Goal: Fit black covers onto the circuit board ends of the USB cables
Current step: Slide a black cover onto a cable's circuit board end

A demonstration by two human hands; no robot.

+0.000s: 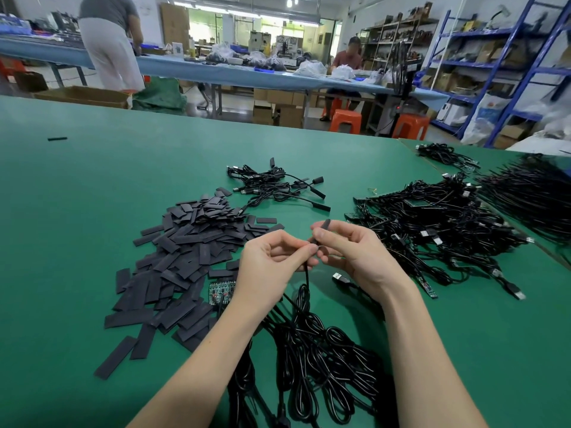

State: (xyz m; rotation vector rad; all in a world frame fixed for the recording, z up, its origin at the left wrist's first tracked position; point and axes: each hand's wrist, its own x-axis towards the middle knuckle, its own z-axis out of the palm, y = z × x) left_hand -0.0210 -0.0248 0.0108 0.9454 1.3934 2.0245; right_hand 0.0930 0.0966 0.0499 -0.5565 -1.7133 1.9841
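Head view: left hand (272, 261) pinches the cable (306, 274), right hand (346, 251) grips a black cover (324, 226); misalignment could snag it.

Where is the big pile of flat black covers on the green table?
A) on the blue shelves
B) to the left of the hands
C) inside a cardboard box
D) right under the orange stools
B: the pile of flat black covers lies spread on the green table, to the left of the left hand and the right hand, which pinch one cover and a cable between them.
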